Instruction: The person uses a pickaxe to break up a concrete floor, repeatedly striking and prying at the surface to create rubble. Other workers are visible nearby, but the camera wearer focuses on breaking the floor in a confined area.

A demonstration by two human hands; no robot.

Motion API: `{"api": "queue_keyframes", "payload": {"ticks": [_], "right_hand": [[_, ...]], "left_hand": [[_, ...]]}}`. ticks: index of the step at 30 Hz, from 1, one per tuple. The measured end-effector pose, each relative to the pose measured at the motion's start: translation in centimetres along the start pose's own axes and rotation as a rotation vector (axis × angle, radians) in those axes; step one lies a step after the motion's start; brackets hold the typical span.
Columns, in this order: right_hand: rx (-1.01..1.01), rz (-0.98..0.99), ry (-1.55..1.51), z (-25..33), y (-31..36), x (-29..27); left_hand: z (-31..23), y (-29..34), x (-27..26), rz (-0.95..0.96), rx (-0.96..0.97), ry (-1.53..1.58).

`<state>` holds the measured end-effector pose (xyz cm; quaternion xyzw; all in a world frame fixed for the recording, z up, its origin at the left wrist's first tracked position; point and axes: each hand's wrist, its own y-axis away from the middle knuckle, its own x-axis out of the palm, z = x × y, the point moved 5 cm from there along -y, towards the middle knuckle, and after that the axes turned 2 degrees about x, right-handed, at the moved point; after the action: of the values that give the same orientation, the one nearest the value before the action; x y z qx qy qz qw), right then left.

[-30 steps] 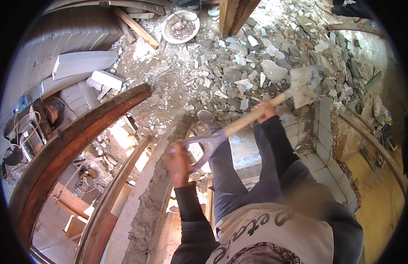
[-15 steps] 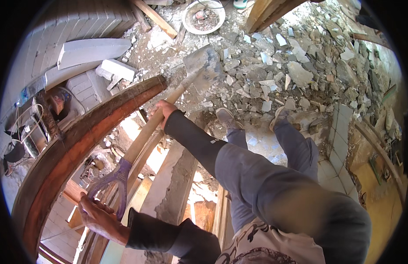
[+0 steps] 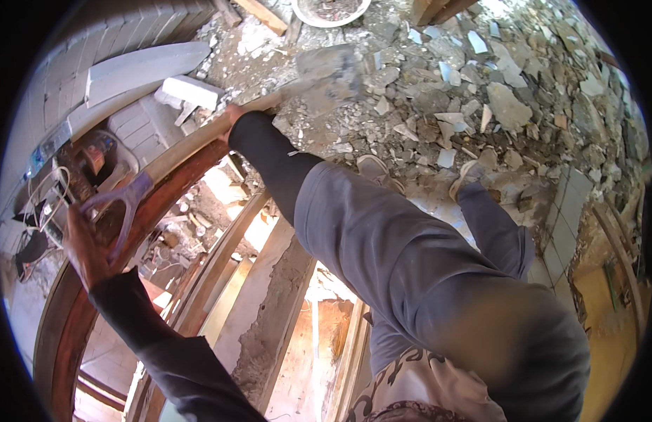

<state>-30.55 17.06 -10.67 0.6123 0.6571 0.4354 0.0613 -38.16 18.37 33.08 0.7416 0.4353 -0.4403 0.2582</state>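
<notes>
A shovel (image 3: 189, 146) with a pale wooden shaft and a purple Y-shaped handle slants from the lower left to the upper middle. My left hand (image 3: 85, 243) grips the far end of that handle, slightly smeared by motion. Further up, my right hand (image 3: 233, 118) is wrapped round the shaft, mostly hidden by its black cuff. The grey blade (image 3: 331, 70) is blurred and lies over the rubble (image 3: 438, 98). Beneath the shaft runs a curved, reddish-brown wooden beam (image 3: 132, 235).
Near my feet is a shoe (image 3: 377, 171) at the rubble's edge. A white basin (image 3: 333, 20) with debris stands at the top. White blocks (image 3: 189, 91) and tangled cables (image 3: 48, 193) lie left. Long boards (image 3: 252, 309) extend below my arms; wall tiles (image 3: 569, 204) stand right.
Both hands have moved left and up with the shovel, its handle now over the curved beam. The blade stays near the rubble and looks more blurred. The whole view has shifted slightly.
</notes>
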Motion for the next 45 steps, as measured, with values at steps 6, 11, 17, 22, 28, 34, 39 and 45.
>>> {"api": "queue_keyframes", "payload": {"ticks": [6,11,17,22,28,34,39,45], "right_hand": [[0.013,0.051,-0.124,1.3,-0.5,1.1],[-0.049,-0.037,-0.016,0.6,1.8,-0.2],[-0.308,0.017,0.319,8.7,8.6,-0.5],[-0.496,0.254,0.692,12.1,17.4,3.7],[-0.181,0.016,0.17,5.2,24.3,0.4],[0.039,0.0,0.043,-2.5,16.9,-0.9],[0.091,0.008,0.006,-2.1,8.0,-3.4],[0.008,-0.163,-0.082,0.3,2.6,-2.7]], "left_hand": [[-1.1,-3.5,0.2,0.114,-0.097,-0.013],[1.2,-4.3,-0.7,0.133,-0.136,-0.015],[-0.6,1.8,2.4,0.161,-0.023,0.034],[-9.1,12.1,-1.2,0.076,0.108,-0.124],[-11.5,20.9,-6.2,-0.025,0.449,-0.248],[-9.0,22.0,-8.2,-0.2,0.072,-0.095],[-4.5,14.6,-2.8,-0.063,0.191,-0.306],[-3.6,4.1,0.2,0.041,0.128,-0.263]]}}
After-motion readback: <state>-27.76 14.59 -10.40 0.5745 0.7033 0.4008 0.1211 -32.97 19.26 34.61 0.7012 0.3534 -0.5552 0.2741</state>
